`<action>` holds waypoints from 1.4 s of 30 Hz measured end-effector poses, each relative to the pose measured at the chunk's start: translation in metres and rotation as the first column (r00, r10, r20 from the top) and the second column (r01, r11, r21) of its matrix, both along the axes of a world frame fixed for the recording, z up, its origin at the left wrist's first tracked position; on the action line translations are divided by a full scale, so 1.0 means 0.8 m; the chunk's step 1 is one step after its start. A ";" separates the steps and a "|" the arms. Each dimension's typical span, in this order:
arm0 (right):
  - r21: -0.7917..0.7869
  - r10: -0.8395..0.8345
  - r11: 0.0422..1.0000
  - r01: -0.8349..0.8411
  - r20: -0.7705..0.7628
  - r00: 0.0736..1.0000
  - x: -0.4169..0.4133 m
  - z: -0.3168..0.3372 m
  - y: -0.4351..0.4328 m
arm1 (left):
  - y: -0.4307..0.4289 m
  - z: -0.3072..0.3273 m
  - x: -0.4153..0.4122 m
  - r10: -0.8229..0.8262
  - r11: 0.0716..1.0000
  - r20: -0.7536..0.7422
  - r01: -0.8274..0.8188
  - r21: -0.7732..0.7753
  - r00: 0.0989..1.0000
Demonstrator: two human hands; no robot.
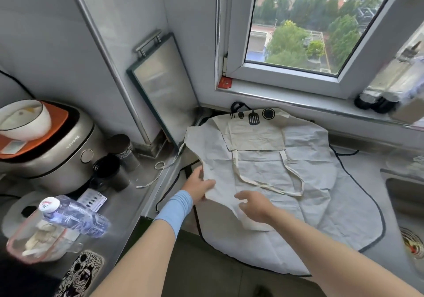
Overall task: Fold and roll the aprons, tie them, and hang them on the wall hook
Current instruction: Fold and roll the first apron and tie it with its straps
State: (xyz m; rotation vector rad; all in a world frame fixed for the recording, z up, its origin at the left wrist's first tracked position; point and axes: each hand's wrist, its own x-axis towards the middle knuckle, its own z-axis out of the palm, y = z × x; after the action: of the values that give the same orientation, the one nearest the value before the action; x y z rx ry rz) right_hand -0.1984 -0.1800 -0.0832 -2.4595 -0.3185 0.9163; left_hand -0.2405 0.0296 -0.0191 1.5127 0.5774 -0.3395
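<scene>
A cream apron [254, 136] is laid flat on a grey apron [332, 205], on the counter [371, 159] under the window [298, 21]. Its left edge is pinched by the left hand [199, 187]. The right hand [254, 206] is held open on the cloth, fingers loose. A rice cooker [52, 150] is seen far left.

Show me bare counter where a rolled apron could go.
One bare strip of counter lies between the aprons and the sink. Another runs between the cups and the aprons. The rice cooker corner is crowded.
</scene>
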 end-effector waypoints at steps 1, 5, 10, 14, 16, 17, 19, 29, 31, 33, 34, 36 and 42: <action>0.105 -0.103 0.989 0.107 -0.045 0.994 0.015 0.014 -0.007 | -0.016 0.010 0.011 -0.030 0.999 0.023 0.029 0.020 0.999; 0.408 -0.339 0.764 0.500 -0.406 0.849 0.075 0.081 -0.046 | -0.097 0.026 0.057 -0.226 0.958 0.054 0.211 0.196 0.973; 0.317 -0.417 0.804 0.504 -0.303 0.857 0.124 0.098 -0.104 | -0.192 0.016 0.094 -0.469 0.832 -0.038 0.456 0.316 0.883; 0.082 -0.410 0.906 0.415 -0.072 0.909 0.136 0.049 -0.152 | -0.231 -0.013 0.104 -0.560 0.784 -0.145 0.579 0.224 0.815; 0.001 -0.399 0.917 0.399 -0.041 0.916 0.133 0.022 -0.174 | -0.235 -0.025 0.105 -0.488 0.832 -0.194 0.521 0.190 0.851; -0.051 -0.376 0.926 0.374 -0.032 0.926 0.131 0.009 -0.183 | -0.235 -0.026 0.105 -0.431 0.850 -0.217 0.475 0.228 0.876; -0.174 -0.299 0.939 0.295 0.007 0.954 0.125 -0.011 -0.193 | -0.226 -0.031 0.107 -0.361 0.781 -0.263 0.444 0.439 0.895; -0.348 0.255 0.921 -0.175 0.198 0.946 0.116 -0.051 -0.168 | -0.181 -0.079 0.124 -0.547 0.229 -0.544 0.739 0.634 0.636; -0.378 0.295 0.900 -0.218 0.161 0.942 0.108 -0.058 -0.160 | -0.175 -0.089 0.125 -0.562 0.166 -0.605 0.794 0.585 0.563; -0.388 0.293 0.895 -0.219 0.141 0.946 0.099 -0.056 -0.149 | -0.165 -0.093 0.125 -0.566 0.111 -0.657 0.836 0.538 0.498; -0.390 0.293 0.893 -0.223 0.131 0.947 0.096 -0.053 -0.144 | -0.159 -0.093 0.125 -0.563 0.083 -0.677 0.848 0.524 0.474; -0.419 0.311 0.882 -0.217 0.170 0.935 0.095 -0.044 -0.135 | -0.147 -0.089 0.129 -0.547 0.031 -0.707 0.855 0.518 0.449; -0.446 0.336 0.874 -0.191 0.272 0.902 0.128 -0.022 -0.117 | -0.128 -0.068 0.162 -0.583 0.110 -0.656 0.846 0.522 0.480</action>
State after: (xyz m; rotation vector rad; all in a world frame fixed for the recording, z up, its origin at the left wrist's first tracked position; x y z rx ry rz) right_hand -0.0958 -0.2733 -0.1008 -3.0315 -0.6629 0.7069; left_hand -0.1107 -0.0727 -0.0738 2.7035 0.0765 -1.2646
